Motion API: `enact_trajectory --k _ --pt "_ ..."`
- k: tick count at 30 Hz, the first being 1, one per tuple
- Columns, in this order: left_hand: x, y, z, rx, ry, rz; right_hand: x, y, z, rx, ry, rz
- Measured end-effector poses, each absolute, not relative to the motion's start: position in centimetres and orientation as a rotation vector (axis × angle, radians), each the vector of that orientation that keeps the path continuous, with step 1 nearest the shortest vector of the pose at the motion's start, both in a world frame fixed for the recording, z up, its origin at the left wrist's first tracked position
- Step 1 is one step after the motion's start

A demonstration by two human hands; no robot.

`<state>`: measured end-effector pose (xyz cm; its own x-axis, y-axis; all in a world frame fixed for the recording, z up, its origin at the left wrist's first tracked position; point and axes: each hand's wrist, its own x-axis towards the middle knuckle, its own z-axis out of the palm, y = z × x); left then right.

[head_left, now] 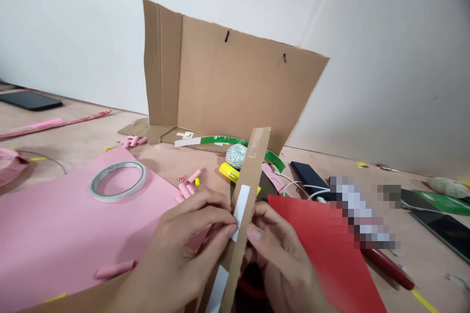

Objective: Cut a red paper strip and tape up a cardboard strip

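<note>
A long cardboard strip (246, 171) stands tilted between my two hands, running away from me. Pieces of white tape (241, 210) lie along its face, one near its middle and another lower down. My left hand (194, 239) has its thumb and fingertips pinched together at the left edge of the middle tape piece. From the other side, my right hand (281, 254) grips the strip's right edge, thumb in front and curled fingers partly hidden behind it. Pink paper (66, 239) lies under and left of my left hand. Red paper (330, 249) is beside my right hand.
A folded cardboard panel (238, 78) stands upright at the back. On the pink paper sits a tape roll (117, 181). Small pink rolls (187, 190), a yellow tube (229, 172), a patterned ball (235, 155), a curved green strip (220, 140), phones (31, 100) and a cable (293, 183) lie around.
</note>
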<state>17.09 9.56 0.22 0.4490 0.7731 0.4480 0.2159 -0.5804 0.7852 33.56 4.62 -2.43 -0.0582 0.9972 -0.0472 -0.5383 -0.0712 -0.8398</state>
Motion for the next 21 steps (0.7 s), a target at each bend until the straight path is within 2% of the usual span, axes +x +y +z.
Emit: enact_trajectory --k 6,21 --pt "16.46 9.81 -0.48 2.074 0.830 0.969 34.07 5.11 -2.26 -0.755 -0.724 1.602" --pt "16.50 10.18 -0.54 2.030 0.822 0.957 34.26 4.91 -2.97 -0.807 -0.748 1.558"
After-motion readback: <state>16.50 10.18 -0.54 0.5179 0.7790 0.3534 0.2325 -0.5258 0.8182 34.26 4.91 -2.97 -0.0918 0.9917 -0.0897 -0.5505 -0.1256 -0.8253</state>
